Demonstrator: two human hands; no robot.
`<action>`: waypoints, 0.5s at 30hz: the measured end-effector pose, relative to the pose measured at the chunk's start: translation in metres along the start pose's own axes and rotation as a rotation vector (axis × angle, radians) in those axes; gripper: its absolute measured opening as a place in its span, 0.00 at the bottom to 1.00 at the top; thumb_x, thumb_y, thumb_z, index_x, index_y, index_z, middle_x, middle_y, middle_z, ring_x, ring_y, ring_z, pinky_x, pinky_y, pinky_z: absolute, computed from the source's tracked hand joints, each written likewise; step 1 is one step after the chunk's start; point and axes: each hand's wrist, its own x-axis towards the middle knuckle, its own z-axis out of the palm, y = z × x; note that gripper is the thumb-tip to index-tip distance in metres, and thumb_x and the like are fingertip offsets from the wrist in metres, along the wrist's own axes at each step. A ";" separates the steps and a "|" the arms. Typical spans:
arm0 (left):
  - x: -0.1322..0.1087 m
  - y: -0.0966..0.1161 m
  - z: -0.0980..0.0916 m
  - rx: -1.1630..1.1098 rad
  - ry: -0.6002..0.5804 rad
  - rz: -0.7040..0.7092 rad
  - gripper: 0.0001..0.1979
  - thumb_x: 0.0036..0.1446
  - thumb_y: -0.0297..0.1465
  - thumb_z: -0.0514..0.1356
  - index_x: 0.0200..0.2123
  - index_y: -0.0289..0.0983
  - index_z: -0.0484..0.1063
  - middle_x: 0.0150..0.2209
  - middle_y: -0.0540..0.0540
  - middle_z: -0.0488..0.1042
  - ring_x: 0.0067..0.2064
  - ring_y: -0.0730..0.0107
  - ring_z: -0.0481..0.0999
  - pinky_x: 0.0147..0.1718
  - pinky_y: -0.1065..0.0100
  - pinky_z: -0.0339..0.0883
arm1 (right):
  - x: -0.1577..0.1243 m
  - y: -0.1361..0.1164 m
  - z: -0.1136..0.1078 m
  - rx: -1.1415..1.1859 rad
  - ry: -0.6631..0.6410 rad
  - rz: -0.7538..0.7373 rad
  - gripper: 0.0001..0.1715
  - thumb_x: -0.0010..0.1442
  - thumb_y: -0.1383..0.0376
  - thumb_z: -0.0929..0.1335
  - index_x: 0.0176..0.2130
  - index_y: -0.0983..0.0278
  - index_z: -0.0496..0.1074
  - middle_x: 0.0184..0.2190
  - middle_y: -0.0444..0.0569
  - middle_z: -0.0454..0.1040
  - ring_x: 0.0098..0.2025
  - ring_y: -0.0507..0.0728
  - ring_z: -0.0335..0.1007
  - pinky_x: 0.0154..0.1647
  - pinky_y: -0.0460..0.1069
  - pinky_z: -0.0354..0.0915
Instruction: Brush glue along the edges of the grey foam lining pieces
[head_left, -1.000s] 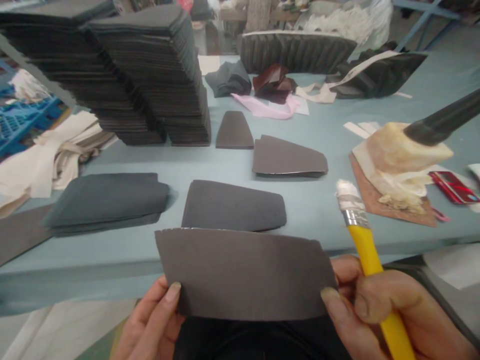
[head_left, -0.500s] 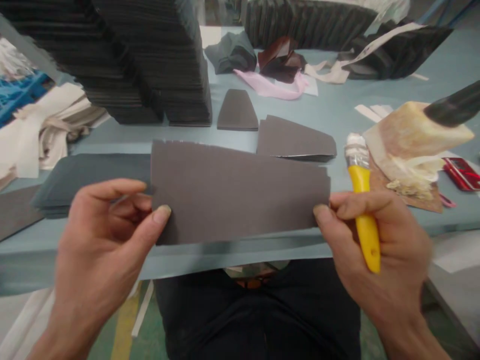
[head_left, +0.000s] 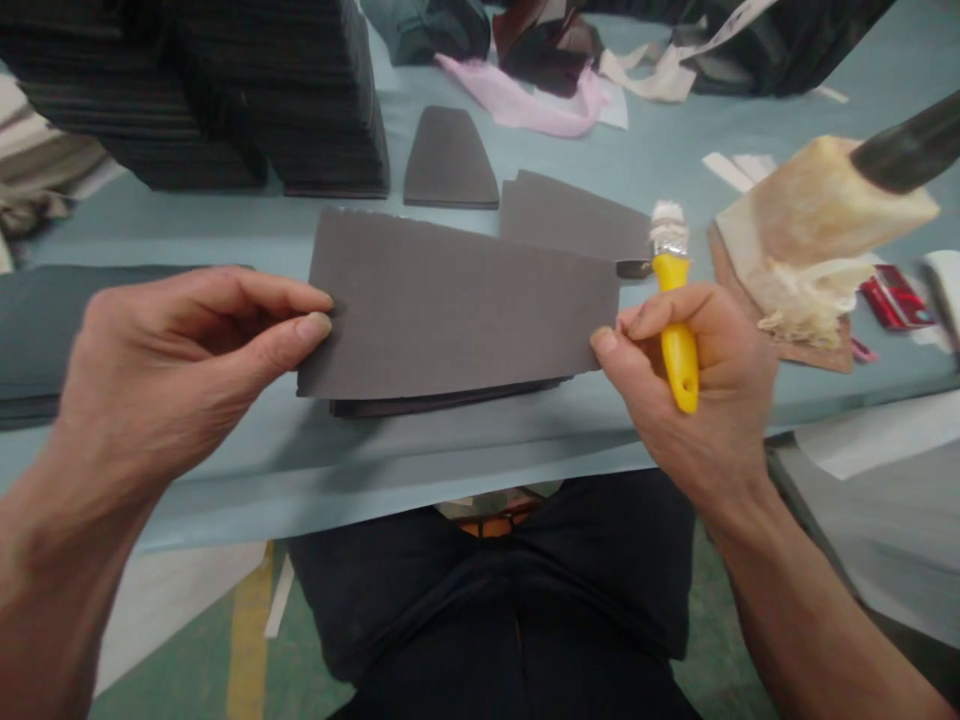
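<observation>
A dark grey, tapered flat panel [head_left: 457, 310] spans between both hands above the table; its material is unclear. At its wide end, the thumb and forefinger of my left hand [head_left: 172, 350] are close together on its left edge. My right hand [head_left: 697, 380] grips the narrow end with its thumb on top. That same hand also holds a yellow-handled paintbrush [head_left: 679, 345], bristles upward and coated whitish. More dark pieces [head_left: 442, 405] show beneath the panel's lower edge. Behind it lie similar tapered panels [head_left: 574, 215], partly covered.
Tall dark stacks [head_left: 322, 110] stand at the back left, and a shorter stack [head_left: 97, 300] lies left. A small trapezoid piece [head_left: 451, 160] rests behind the panel. At right are a glue-crusted container [head_left: 825, 210] with a dark handle and a red object [head_left: 892, 297]. Pink cloth [head_left: 517, 95] lies farther back.
Both hands have moved the panel up and slightly left in view, and dark pieces now show below it. My left forefinger has come onto the panel beside the thumb. The view has tilted downward.
</observation>
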 end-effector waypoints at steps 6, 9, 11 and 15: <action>0.001 -0.007 -0.001 0.005 -0.059 -0.018 0.11 0.54 0.38 0.75 0.38 0.39 0.88 0.33 0.50 0.86 0.30 0.79 0.75 0.32 0.80 0.67 | 0.003 0.006 0.004 0.022 -0.055 0.033 0.11 0.57 0.63 0.77 0.34 0.59 0.71 0.32 0.43 0.77 0.30 0.51 0.73 0.28 0.47 0.69; 0.002 -0.011 -0.001 -0.041 -0.073 -0.024 0.09 0.54 0.37 0.77 0.37 0.40 0.88 0.33 0.50 0.86 0.30 0.78 0.76 0.32 0.80 0.69 | 0.003 0.011 0.002 0.017 -0.074 0.041 0.12 0.55 0.65 0.78 0.34 0.60 0.72 0.33 0.44 0.79 0.31 0.51 0.75 0.29 0.46 0.69; 0.002 -0.013 0.000 -0.091 -0.090 -0.037 0.09 0.53 0.38 0.78 0.36 0.42 0.88 0.33 0.50 0.86 0.29 0.78 0.76 0.31 0.79 0.70 | 0.002 0.015 0.000 0.013 -0.072 0.052 0.12 0.54 0.66 0.79 0.33 0.60 0.73 0.33 0.45 0.80 0.33 0.52 0.78 0.35 0.48 0.72; 0.001 -0.016 0.002 -0.175 -0.139 -0.045 0.13 0.51 0.42 0.80 0.36 0.42 0.88 0.33 0.49 0.86 0.29 0.76 0.75 0.33 0.75 0.73 | 0.001 0.022 -0.002 0.015 -0.051 0.068 0.12 0.51 0.66 0.79 0.32 0.59 0.75 0.32 0.46 0.80 0.33 0.52 0.78 0.33 0.48 0.72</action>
